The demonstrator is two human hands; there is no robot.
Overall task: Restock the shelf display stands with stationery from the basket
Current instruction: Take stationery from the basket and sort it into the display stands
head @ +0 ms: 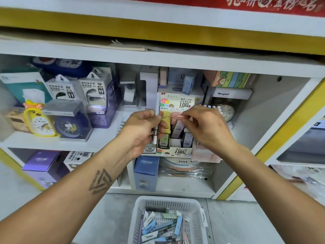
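Left hand (143,131) gripping spare white pens (155,131), kept ready. Right hand (204,125) pinching a lead case (177,128), slotting it into the display stand (175,150) directly beneath. Basket (168,201) well below.

Bright, even indoor light; slight motion blur, wide-angle bending at edges.
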